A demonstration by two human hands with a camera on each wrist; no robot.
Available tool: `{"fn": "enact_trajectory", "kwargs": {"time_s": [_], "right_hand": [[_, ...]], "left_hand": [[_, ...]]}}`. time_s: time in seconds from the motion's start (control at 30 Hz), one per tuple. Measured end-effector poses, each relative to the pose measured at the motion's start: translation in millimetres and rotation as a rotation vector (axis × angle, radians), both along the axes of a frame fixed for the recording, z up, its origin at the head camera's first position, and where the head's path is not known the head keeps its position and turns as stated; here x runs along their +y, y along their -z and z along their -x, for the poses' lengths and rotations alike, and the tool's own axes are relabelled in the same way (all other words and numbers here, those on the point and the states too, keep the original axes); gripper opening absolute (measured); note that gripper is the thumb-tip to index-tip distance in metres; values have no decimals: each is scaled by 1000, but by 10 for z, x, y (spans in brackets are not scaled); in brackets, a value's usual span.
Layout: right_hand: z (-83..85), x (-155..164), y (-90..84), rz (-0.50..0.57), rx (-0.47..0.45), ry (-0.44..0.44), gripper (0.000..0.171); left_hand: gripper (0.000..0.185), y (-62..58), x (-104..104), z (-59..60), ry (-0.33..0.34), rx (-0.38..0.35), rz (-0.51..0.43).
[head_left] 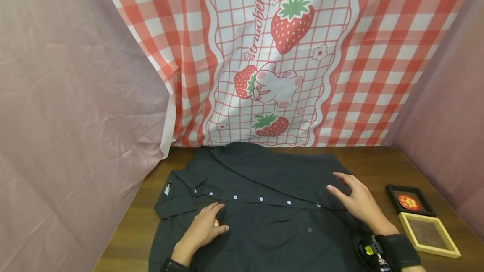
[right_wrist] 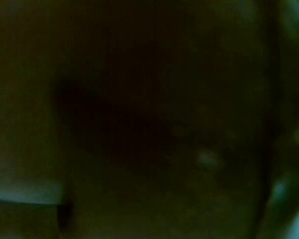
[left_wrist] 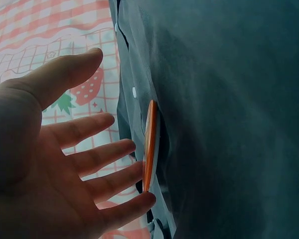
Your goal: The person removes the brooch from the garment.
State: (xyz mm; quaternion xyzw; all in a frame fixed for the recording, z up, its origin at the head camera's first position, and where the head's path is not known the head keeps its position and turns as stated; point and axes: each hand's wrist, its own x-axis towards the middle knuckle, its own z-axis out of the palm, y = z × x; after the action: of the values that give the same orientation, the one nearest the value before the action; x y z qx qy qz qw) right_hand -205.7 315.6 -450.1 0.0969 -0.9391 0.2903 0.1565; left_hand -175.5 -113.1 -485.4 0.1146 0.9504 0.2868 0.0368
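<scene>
A dark button-up shirt lies spread on the wooden table, its collar to the left and a row of pale buttons across it. My left hand is over the shirt's chest below the button row, fingers loosely extended. Beside its palm a small round orange-edged disc stands against the cloth. The fingertips are close to the disc; whether they touch it, I cannot tell. Above the shirt's right end my right hand hovers with fingers spread, a trace of red beside them. The right wrist view is too dark to read.
To the right on the table are a black frame with a red-and-yellow round piece and a pale yellow frame. A strawberry-print checked cloth hangs behind. Pinkish drapes flank both sides.
</scene>
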Motion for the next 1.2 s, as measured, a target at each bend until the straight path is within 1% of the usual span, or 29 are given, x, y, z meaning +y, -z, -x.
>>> {"fn": "enact_trajectory", "kwargs": {"time_s": [0.07, 0.27, 0.43, 0.57, 0.77, 0.93, 1.03, 1.2], "right_hand": [[-2, 7, 0, 4, 9, 1, 51], [12, -27, -19, 17, -8, -12, 50], [-27, -47, -62, 20, 14, -11, 48], [-51, -77, -46, 34, 23, -14, 47], [-27, -141, -61, 42, 15, -29, 49], [-5, -209, -74, 34, 28, -32, 50], [-13, -241, -79, 42, 43, -16, 48], [-48, -311, -87, 57, 22, -30, 47]], "left_hand": [[63, -4, 6, 4, 6, -2, 0], [62, -22, -7, 19, 2, 3, -5], [62, -35, 10, 35, 12, -15, -22], [62, -32, -3, 19, 11, -17, -20], [62, -41, -18, 9, 2, -12, -25], [63, -37, -25, 9, -7, -15, -25], [63, -40, -28, 0, -1, -13, -22], [63, -32, -40, -28, 9, -12, -18]]}}
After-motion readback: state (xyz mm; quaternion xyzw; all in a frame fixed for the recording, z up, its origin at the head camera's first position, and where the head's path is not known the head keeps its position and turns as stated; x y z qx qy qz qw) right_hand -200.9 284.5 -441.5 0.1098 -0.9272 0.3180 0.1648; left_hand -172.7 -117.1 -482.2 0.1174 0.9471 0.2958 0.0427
